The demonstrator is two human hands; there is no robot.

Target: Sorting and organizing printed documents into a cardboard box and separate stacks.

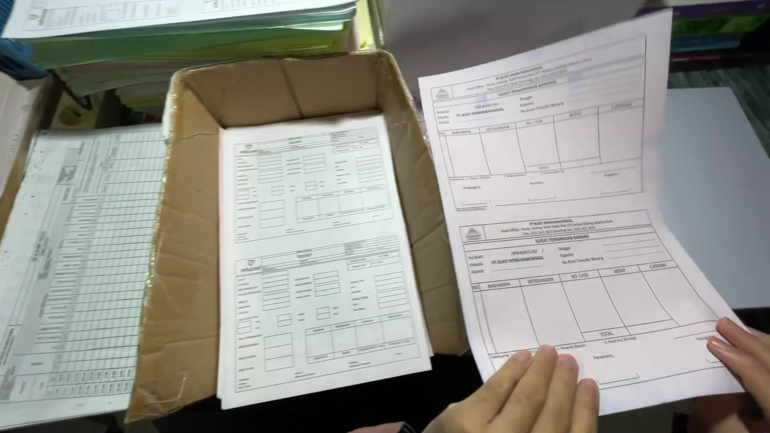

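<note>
Fingers [536, 385] of left hand [521, 397] flat on form's [577, 240] lower edge, not clenched; right hand [742, 357] pinching bottom right corner. Form just right of box [184, 265], stack [321, 256] inside. Best kept flat, edges squared, no creasing.

head cam | looks steeply down | close over paper-strewn desk [706, 192]

The printed form sheet [573, 200] under the left hand [529, 397] and right hand [746, 357] is thin, matt white paper, faintly creased across its middle. The open box [180, 265] is rough brown cardboard, wrinkled and dented along its walls. The stack of forms [321, 256] inside it is smooth matt paper too.
</note>
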